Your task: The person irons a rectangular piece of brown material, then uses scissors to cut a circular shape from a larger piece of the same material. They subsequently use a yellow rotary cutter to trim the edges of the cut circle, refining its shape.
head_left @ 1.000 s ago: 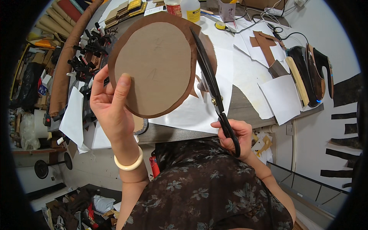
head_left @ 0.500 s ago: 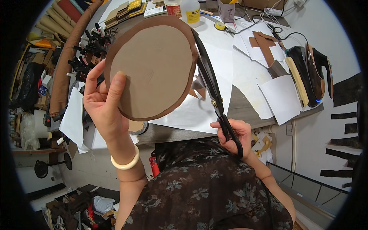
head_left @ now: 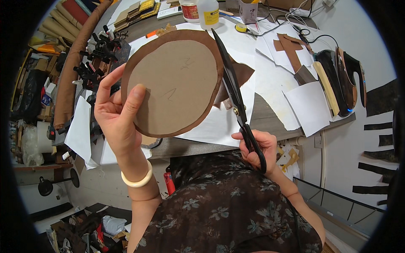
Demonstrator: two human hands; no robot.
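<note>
My left hand [head_left: 116,116] holds up a large oval brown piece [head_left: 175,82], a lighter tan oval lying on a darker brown layer whose rim shows around it. The thumb presses its near face at the lower left edge, the fingers are behind. My right hand [head_left: 257,147] grips the handles of long black scissors [head_left: 234,90]. The blades point up and away, running along the oval's right edge. A cream bangle [head_left: 137,179] sits on my left wrist.
Behind lies a worktable [head_left: 265,114] with white paper sheets [head_left: 310,107], brown cut pieces [head_left: 291,48], a bottle [head_left: 209,12], a jar [head_left: 189,10], a black iron [head_left: 341,82] and cables. Black clamps [head_left: 93,63] and rolled material [head_left: 69,80] stand at the left. Clutter covers the floor.
My left hand has turned the oval slightly and shifted its grip at the lower left edge. The scissors stay along the right edge, moved a little further up it.
</note>
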